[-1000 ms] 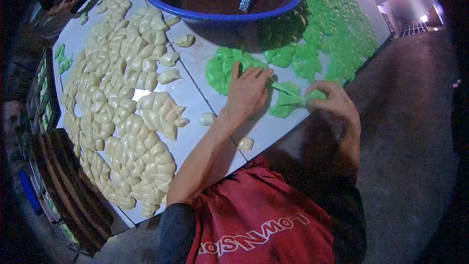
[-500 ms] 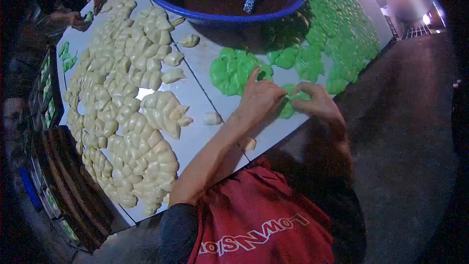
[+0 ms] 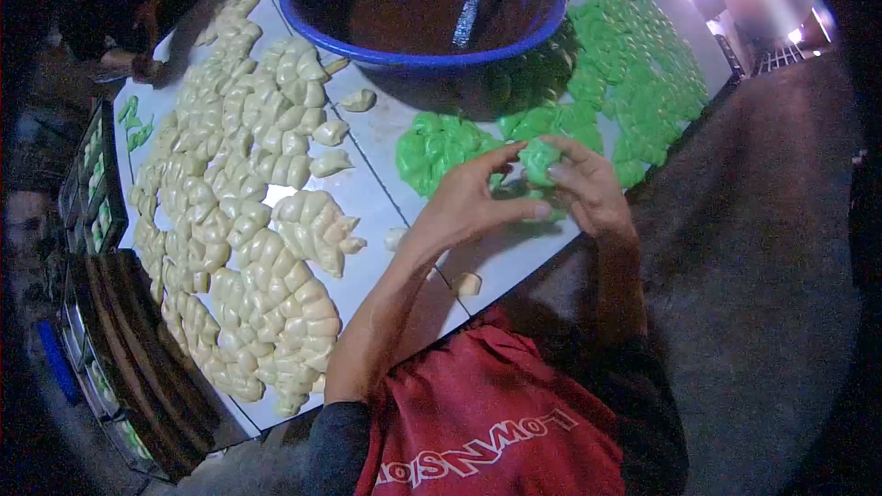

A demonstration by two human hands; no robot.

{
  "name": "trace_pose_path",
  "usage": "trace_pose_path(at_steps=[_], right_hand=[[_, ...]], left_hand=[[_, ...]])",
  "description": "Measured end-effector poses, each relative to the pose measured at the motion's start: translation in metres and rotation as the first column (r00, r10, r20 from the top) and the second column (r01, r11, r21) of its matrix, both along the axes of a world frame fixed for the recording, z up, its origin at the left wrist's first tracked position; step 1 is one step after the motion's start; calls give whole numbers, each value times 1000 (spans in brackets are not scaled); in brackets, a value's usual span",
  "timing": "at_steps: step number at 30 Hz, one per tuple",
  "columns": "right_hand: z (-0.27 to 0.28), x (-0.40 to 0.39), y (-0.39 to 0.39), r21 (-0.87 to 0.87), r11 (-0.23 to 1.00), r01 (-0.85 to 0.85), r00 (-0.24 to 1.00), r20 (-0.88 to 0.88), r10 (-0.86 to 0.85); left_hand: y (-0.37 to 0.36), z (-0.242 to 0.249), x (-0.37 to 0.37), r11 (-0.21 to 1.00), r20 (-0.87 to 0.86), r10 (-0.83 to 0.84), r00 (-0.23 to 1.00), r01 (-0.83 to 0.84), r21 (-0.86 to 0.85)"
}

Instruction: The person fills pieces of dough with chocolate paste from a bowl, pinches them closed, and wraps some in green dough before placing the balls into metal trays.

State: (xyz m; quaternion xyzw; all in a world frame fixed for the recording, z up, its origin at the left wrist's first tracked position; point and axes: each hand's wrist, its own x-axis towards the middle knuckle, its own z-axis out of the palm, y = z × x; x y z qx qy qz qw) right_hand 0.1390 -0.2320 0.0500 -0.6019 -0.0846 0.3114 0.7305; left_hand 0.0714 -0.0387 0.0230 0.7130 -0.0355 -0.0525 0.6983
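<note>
My right hand (image 3: 595, 191) has its fingers closed around a small piece of green dough (image 3: 539, 162), lifted just over the table's near edge. On the other side of that piece is my left hand (image 3: 467, 202), its thumb and forefinger spread apart. The left forefinger's tip is close to the dough; whether it touches cannot be made out. Below and between the hands, more green dough shows in part. A cluster of green dough pieces (image 3: 441, 152) lies just beyond my left hand, and a wide spread of them (image 3: 634, 83) lies farther right.
A blue-rimmed basin (image 3: 413, 57) with brown contents (image 3: 404, 5) and a long utensil (image 3: 473, 0) stands at the back. Cream dough pieces (image 3: 239, 193) cover the white table's left side. Stacked trays (image 3: 96, 184) and brown cloth (image 3: 138, 349) are at left, near another person's hand (image 3: 147, 66).
My right hand has raised the green dough piece from the table. My left hand's fingers have spread. The other person's hands at the far left have moved.
</note>
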Motion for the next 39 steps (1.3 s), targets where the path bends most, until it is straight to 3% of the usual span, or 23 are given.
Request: trace_pose_path(at_steps=[1, 4, 5, 6, 7, 8, 9, 10, 12, 13, 14, 16, 18, 20, 21, 23, 25, 28, 30, 32, 35, 38, 39], right_hand=[[-8, 0, 4, -49, 999, -24, 1000, 17, 25], [-15, 1, 18, -222, 974, -36, 993, 104, 61], [-14, -1, 24, -296, 955, -1, 986, 157, 50], [-13, -3, 31, -365, 930, 41, 977, 212, 40], [-12, -5, 38, -367, 913, 178, 780, 619, 96], [-8, -7, 42, -349, 919, 183, 834, 550, 43], [-3, -10, 45, -332, 925, 187, 879, 477, -7], [2, -11, 49, -315, 930, 189, 916, 399, -51], [8, -10, 60, -338, 921, 192, 896, 443, -25], [8, -12, 66, -192, 970, 148, 911, 409, -58], [8, -14, 75, -40, 994, 106, 925, 369, -84], [42, -28, 102, 357, 925, 130, 991, -75, -110], [41, -15, 105, 420, 907, -25, 988, -127, 86], [44, -1, 119, 489, 869, -66, 965, -191, 181], [51, 8, 126, 379, 913, -152, 957, -173, 231], [50, 38, 151, 215, 936, -280, 960, 48, 276], [47, 82, 176, -8, 940, -342, 898, 290, 330], [39, 154, 214, -550, 810, -205, 595, 587, 549], [18, 182, 241, -750, 645, -149, 360, 566, 741], [3, 192, 264, -891, 446, -83, 143, 432, 891], [-24, 186, 286, -960, 261, -97, 43, 258, 965], [-54, 183, 286, -901, 362, -238, 45, 363, 931], [-55, 186, 285, -903, 320, -287, 55, 318, 947]], left_hand=[[4, 7, 0, 992, -14, 91, 996, -89, 91], [17, 17, -5, 985, -109, 86, 990, -68, 158], [14, 16, -12, 938, 60, 210, 976, -219, 270], [15, 15, -16, 941, 43, 229, 972, -233, 244], [17, 13, -18, 944, 30, 246, 969, -246, 219], [18, 8, -19, 946, 18, 261, 965, -259, 194], [13, -3, -21, 960, -37, 279, 960, -280, -32], [10, 1, -18, 931, 72, 364, 928, -364, -20], [7, 10, -11, 851, 284, 510, 812, -524, -30], [9, 21, -8, 873, 311, 485, 817, -476, -110], [9, 19, -2, 856, 482, 491, 725, -506, -111], [11, 24, 6, 826, 691, 389, 609, -562, 31], [4, 15, 23, 748, 664, 586, 464, -625, -224], [5, 11, 28, 739, 545, 655, 523, -592, -320], [6, 8, 32, 724, 469, 689, 553, -565, -397], [7, -4, 30, 668, 237, 708, 665, -522, -530], [13, 2, 17, 645, -9, 608, 794, -501, -577], [47, 0, -16, 858, -180, 437, 881, -469, -211], [63, -7, -33, 818, -212, 498, 841, -537, -209], [73, -6, -44, 773, -234, 558, 796, -601, -203], [82, -4, -56, 728, -316, 596, 738, -663, -175], [88, -7, -64, 713, -325, 616, 718, -683, -159], [90, -13, -66, 716, -310, 621, 720, -682, -151]])
